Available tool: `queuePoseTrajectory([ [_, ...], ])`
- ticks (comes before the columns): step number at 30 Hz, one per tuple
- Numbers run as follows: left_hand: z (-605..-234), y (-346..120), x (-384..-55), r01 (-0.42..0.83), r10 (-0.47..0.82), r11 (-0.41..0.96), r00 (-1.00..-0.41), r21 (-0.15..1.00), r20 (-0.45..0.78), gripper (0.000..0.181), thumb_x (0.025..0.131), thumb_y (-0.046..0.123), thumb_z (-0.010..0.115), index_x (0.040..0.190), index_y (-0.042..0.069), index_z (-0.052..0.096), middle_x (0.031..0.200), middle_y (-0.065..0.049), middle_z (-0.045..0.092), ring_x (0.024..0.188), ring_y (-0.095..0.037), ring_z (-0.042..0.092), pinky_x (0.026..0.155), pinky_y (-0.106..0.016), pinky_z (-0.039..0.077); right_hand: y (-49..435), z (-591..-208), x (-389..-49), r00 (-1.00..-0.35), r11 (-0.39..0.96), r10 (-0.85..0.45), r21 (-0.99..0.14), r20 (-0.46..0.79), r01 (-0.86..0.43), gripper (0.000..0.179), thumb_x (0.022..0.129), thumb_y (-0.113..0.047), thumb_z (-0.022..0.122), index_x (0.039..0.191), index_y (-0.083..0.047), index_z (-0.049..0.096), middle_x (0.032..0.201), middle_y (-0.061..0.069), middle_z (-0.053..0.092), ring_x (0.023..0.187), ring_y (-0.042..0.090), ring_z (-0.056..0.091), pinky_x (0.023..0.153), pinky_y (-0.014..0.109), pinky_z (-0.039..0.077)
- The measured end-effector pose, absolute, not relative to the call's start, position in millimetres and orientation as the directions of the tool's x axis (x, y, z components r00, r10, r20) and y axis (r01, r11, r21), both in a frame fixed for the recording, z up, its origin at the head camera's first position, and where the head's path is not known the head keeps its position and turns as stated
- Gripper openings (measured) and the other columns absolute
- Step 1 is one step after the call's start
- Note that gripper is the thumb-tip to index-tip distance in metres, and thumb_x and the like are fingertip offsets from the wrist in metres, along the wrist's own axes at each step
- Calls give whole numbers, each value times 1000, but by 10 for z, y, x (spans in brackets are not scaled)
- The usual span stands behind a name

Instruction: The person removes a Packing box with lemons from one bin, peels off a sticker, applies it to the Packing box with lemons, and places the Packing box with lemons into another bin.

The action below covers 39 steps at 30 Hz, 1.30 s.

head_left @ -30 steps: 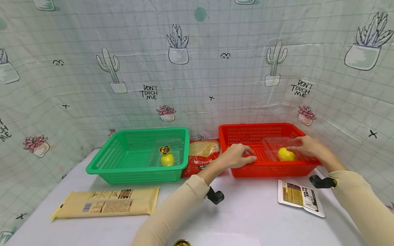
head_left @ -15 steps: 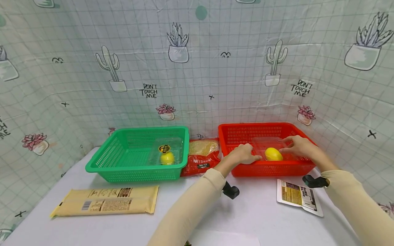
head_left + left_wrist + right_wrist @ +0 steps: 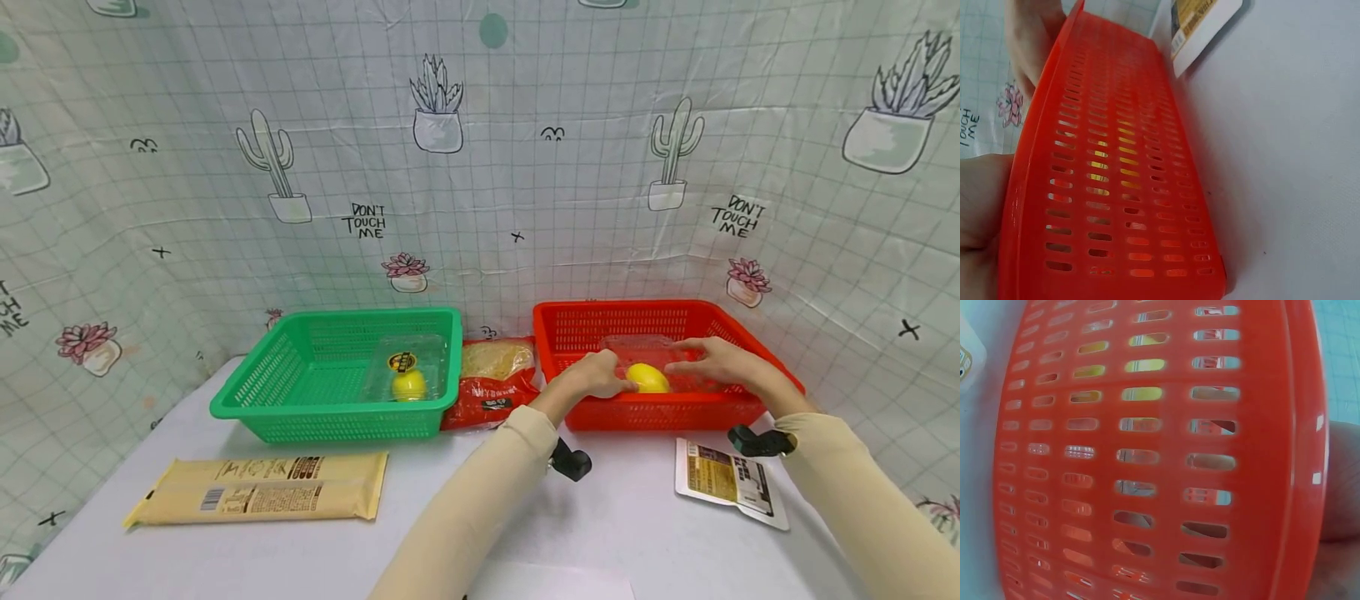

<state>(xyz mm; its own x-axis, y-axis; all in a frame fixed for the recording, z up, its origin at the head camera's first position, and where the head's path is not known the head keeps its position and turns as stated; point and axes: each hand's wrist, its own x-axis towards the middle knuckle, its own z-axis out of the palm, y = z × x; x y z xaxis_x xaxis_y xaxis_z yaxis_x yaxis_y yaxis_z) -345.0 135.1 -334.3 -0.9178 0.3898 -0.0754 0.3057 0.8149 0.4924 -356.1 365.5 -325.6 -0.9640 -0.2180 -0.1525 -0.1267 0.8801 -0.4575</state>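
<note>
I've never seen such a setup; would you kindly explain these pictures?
No machine here, just a person's bare left hand and right hand. One picture looks down from the head; two come from the wrists, mostly facing the red basket. Both hands reach into it, on either side of a clear container with a yellow thing; whether either grips it is unclear. A red package lies between the red basket and a green basket; nearer on the table are a long tan package and a small pouch.

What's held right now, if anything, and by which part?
Cannot be told: the left hand and right hand flank the clear plastic box in the red basket, whose wall hides any grip from both wrist cameras.
</note>
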Motion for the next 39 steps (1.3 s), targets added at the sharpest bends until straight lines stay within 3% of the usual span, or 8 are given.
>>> queuePoseTrajectory([
  [7, -3351, 1361, -3453, 296, 382, 797, -922, 526, -62, 50, 87, 41, 70, 128, 13, 62, 106, -1, 68, 83, -12, 56, 82, -26, 55, 3665, -3262, -3565, -964, 862, -229, -488, -133, -137, 78, 92, -46, 64, 145, 5, 37, 98, 17, 64, 78, 18, 60, 63, 29, 52],
  [17, -3356, 1302, -3443, 305, 388, 743, -922, 595, -13, 56, 89, 39, 70, 134, 9, 59, 112, -5, 68, 86, -15, 57, 85, -29, 56, 3614, -3240, -3567, -965, 828, -246, -537, -92, -160, 73, 94, -40, 64, 143, 8, 40, 107, 25, 64, 79, 18, 64, 69, 33, 60],
  [25, -3291, 1220, -3478, 306, 380, 662, -924, 684, 46, 58, 92, 37, 68, 140, 8, 53, 136, -6, 61, 110, -18, 61, 97, -35, 54, 3563, -3144, -3531, -968, 812, -244, -558, -56, -172, 68, 95, -37, 63, 142, 7, 41, 88, 15, 63, 68, 18, 63, 66, 33, 60],
  [29, -3262, 1184, -3482, 302, 370, 620, -927, 725, 70, 58, 92, 36, 67, 140, 8, 53, 123, -7, 67, 93, -15, 65, 94, -35, 55, 3527, -3071, -3493, -970, 816, -240, -548, -32, -183, 67, 96, -37, 62, 142, 7, 42, 94, 19, 68, 70, 18, 66, 67, 34, 60],
  [33, -3242, 1150, -3476, 284, 366, 561, -928, 778, 74, 60, 91, 36, 69, 141, 6, 51, 95, -6, 72, 74, -13, 69, 96, -37, 54, 3511, -3010, -3470, -973, 835, -229, -517, -14, -189, 66, 96, -40, 61, 141, 5, 45, 95, 19, 69, 68, 17, 65, 66, 32, 57],
  [36, -3210, 1119, -3465, 259, 374, 498, -925, 827, 65, 61, 91, 34, 70, 142, 5, 50, 80, -6, 72, 74, -18, 72, 95, -39, 55, 3509, -2966, -3455, -975, 837, -223, -515, -8, -187, 67, 96, -42, 61, 141, 5, 45, 99, 22, 68, 68, 17, 64, 65, 32, 57],
  [39, -3168, 1082, -3463, 238, 384, 444, -921, 864, 56, 62, 91, 33, 70, 143, 5, 48, 79, -8, 73, 77, -21, 74, 95, -39, 55, 3493, -2921, -3442, -978, 827, -209, -534, -4, -174, 68, 96, -43, 60, 141, 5, 44, 106, 27, 66, 70, 17, 65, 65, 32, 58],
])
